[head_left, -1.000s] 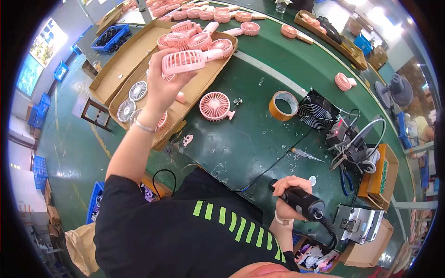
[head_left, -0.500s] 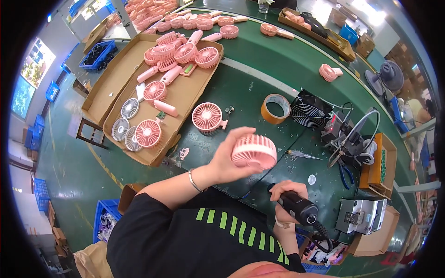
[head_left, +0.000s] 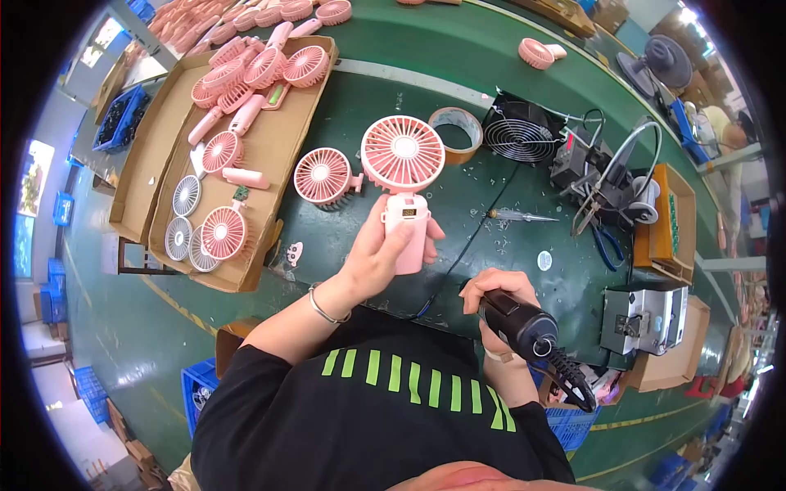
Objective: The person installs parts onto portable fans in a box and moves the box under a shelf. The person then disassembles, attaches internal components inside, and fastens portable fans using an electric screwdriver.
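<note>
1. Holding a pink handheld fan (head_left: 403, 153) at the centre of the frame, the left hand (head_left: 378, 250) is clasping its handle, fingers and thumb wrapping both sides. The round grille is facing the camera, and a small dark window is showing on the handle.
2. Right of lower centre, the right hand (head_left: 499, 296) is clamping around a black corded tool (head_left: 520, 326). Its coiled cord is trailing toward the lower right; fingers are hiding the tip.
3. Just left of the held fan, a second pink fan (head_left: 323, 176) is lying on the green surface (head_left: 352, 106).
4. At upper left, a cardboard tray (head_left: 135, 209) is holding more pink fans and pale round grilles.
5. Right of centre, a tape roll (head_left: 461, 155), a slim screwdriver (head_left: 522, 216) and pliers (head_left: 607, 247) are lying about.
6. The person seems to be positioning or checking the fan, the tool waiting apart. Using the tool on it would be calling for a steady left grip and a careful approach.
</note>
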Demonstrator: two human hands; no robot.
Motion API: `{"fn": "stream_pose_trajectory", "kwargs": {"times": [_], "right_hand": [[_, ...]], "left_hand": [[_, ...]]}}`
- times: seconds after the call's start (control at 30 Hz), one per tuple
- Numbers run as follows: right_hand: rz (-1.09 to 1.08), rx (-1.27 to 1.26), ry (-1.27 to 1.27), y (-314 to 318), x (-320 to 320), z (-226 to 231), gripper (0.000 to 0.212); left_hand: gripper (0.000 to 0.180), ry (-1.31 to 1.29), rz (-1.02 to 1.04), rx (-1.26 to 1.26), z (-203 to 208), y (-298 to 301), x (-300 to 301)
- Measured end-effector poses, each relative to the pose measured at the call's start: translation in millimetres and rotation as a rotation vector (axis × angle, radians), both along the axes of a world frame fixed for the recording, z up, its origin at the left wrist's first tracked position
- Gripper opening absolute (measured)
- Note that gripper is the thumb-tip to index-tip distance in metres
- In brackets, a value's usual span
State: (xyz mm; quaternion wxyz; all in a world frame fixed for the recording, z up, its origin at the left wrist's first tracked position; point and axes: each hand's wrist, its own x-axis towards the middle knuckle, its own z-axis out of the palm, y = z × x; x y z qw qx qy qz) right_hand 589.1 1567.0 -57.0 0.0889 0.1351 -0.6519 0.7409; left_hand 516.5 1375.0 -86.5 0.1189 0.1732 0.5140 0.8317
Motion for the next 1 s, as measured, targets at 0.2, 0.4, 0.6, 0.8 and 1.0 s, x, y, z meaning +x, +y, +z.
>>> {"fn": "stream_pose_trajectory", "kwargs": {"times": [0.2, 0.4, 0.6, 0.8, 1.0], "right_hand": [[-0.054, -0.059, -0.024, 0.4, 2.9, -4.7, 0.064], [-0.03, -0.128, -0.029, 0.5, -0.4, -8.5, 0.068], [0.048, -0.36, 0.073, 5.7, -4.3, -9.2, 0.052], [-0.198, -0.385, 0.505, 15.1, -1.0, 26.5, 0.052], [-0.074, -0.41, 0.617, 3.3, 10.0, 39.8, 0.056]], "left_hand": [[0.044, -0.122, -0.14, 0.032, 9.9, 8.9, 12.6], [0.053, -0.201, -0.065, 0.191, 4.5, 19.1, 22.3], [0.06, -0.443, -0.188, 0.171, -7.9, 16.1, 25.2], [0.054, -0.627, -0.411, 0.469, -21.5, 27.6, 40.9], [0.029, -0.542, -0.317, 0.078, -11.2, 46.1, 47.7]]}}
